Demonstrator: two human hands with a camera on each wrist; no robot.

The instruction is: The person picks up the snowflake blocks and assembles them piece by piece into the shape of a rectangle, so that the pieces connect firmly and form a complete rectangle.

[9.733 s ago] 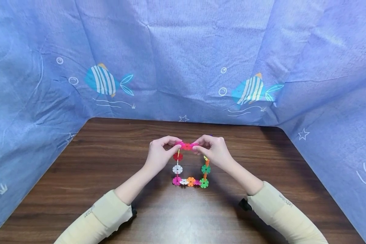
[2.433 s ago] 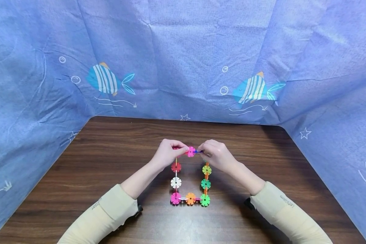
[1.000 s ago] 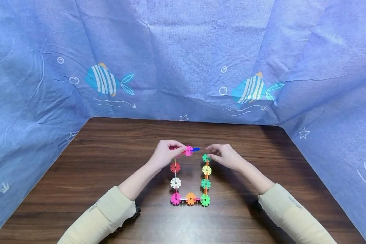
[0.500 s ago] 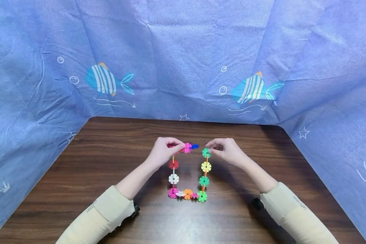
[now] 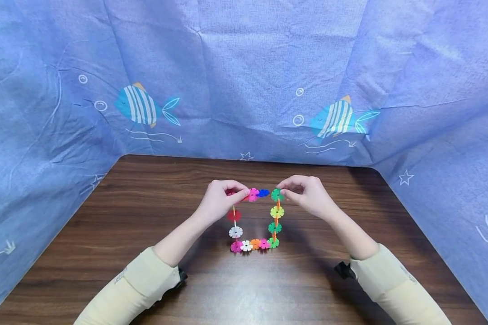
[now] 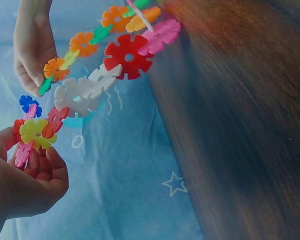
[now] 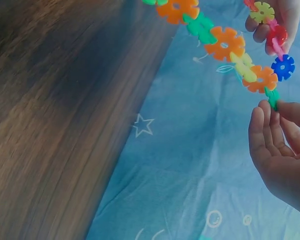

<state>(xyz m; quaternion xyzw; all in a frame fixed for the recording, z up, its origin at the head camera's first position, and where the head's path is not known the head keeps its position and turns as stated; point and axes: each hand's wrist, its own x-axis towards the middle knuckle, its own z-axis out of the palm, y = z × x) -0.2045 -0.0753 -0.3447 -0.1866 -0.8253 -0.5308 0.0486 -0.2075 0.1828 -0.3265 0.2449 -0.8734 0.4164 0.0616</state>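
Observation:
A chain of interlocking plastic snowflake discs (image 5: 255, 244) forms a nearly closed, four-sided frame. My left hand (image 5: 221, 201) pinches it at the far left corner, among red and pink discs; its fingers partly hide them. From there a pink disc (image 5: 252, 194) and a blue disc (image 5: 263, 192) extend rightward, the blue one being a free end. My right hand (image 5: 309, 198) pinches the other free end, a green disc (image 5: 276, 194), between thumb and fingers. A small gap separates blue from green. In the left wrist view, a yellow disc (image 6: 38, 134) sits beside the left fingers.
The frame's near side hangs low over the brown wood-grain table (image 5: 166, 289). A blue cloth (image 5: 244, 67) printed with striped fish surrounds the table's far and side edges. Black wrist devices (image 5: 344, 270) sit under the cream sleeves (image 5: 384, 275).
The blue disc was added after the first frame. My right hand has let go of it and taken the green end disc. Both hands have since raised the chain, its near side moving away from me.

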